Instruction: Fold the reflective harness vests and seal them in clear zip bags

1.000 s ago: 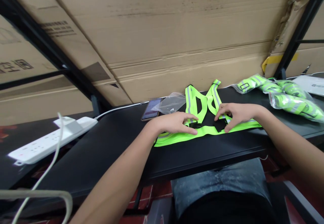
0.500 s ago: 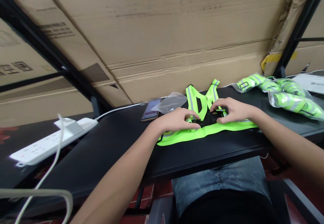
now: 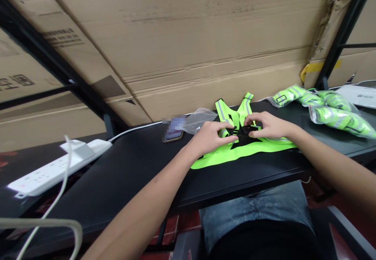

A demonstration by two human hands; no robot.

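Note:
A neon-yellow reflective vest (image 3: 243, 149) with grey stripes lies spread on the black table, its two shoulder straps toward the cardboard. My left hand (image 3: 214, 135) pinches a black buckle half (image 3: 233, 132) at the left side of the waist band. Facing it, my right hand (image 3: 268, 126) grips the other black buckle half (image 3: 249, 129) between thumb and fingers. Only a small gap separates the two pieces. My fingers partly cover both of them.
Left of the vest lie a clear plastic bag (image 3: 199, 119) and a phone (image 3: 174, 130). Several bagged neon vests (image 3: 342, 120) sit at the right. A white power strip (image 3: 58, 166) with cables is at far left. Cardboard (image 3: 205, 36) stands behind the table.
My left hand has moved slightly right and away from me, bringing its buckle half and strap nearer to my right hand. The left end of the band has shifted right.

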